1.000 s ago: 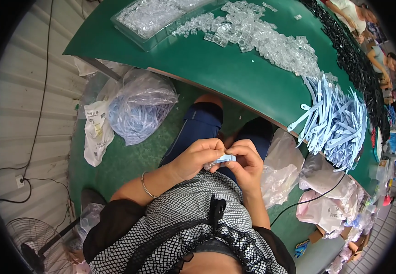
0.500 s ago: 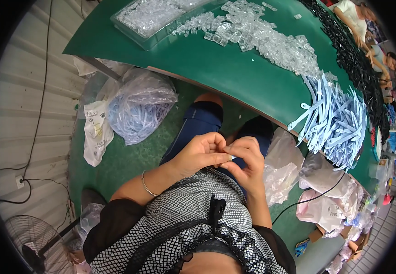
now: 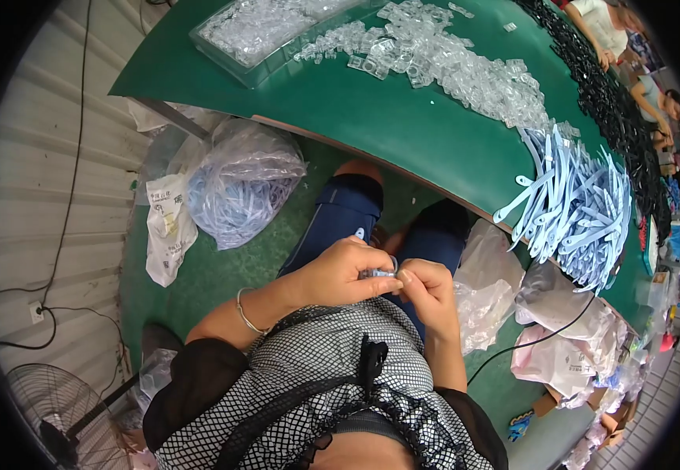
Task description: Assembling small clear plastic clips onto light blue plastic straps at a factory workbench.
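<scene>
A pale blue strap [image 3: 360, 233] is gripped in the left hand [image 3: 338, 272] over the lap, its holed tip pointing to the far side. A small clear piece [image 3: 377, 273] lies between that hand's fingers, long axis left to right. The right hand [image 3: 430, 296] pinches at its right end, grip hidden. Both forearms slant inward. Dark print marks a white bag [image 3: 170, 227] at left.

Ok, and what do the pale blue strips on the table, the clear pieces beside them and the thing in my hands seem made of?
Pale blue strips: probably soft plastic or rubber, smooth and fairly matte; several curve. Clear pieces: likely hard, glossy plastic, since they're see-through with bright glints, though glass is possible. Held thing: perhaps plastic, pale and smooth, but mostly hidden.
</scene>
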`<state>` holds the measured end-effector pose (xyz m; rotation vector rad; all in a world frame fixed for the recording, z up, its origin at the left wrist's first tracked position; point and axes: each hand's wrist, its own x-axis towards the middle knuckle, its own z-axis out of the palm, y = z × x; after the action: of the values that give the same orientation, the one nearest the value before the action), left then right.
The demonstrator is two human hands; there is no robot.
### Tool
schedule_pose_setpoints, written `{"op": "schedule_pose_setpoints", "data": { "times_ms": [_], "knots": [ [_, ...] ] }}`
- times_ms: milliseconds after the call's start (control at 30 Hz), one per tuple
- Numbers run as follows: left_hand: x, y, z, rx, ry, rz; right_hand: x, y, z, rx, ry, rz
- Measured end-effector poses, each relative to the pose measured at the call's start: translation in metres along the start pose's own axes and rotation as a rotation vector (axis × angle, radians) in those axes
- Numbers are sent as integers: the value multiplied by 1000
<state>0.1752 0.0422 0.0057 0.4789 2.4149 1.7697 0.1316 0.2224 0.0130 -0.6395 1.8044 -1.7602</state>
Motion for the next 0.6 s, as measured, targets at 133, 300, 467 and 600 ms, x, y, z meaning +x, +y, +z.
{"op": "schedule_pose_setpoints", "data": {
  "times_ms": [133, 300, 467, 600],
  "knots": [
    [-4, 1, 13, -733, -63, -168, -6, 7, 7, 364, 10, -68],
    [-6, 0, 14, -1151, -34, -310, -11, 13, 10, 582, 79, 20],
    [-2, 8, 2, -797, -98, -415, 7, -15, 2, -218, 205, -289],
    [1, 10, -4, -683, -141, -411, 14, -6, -9, -477, 24, -508]
  ]
}}
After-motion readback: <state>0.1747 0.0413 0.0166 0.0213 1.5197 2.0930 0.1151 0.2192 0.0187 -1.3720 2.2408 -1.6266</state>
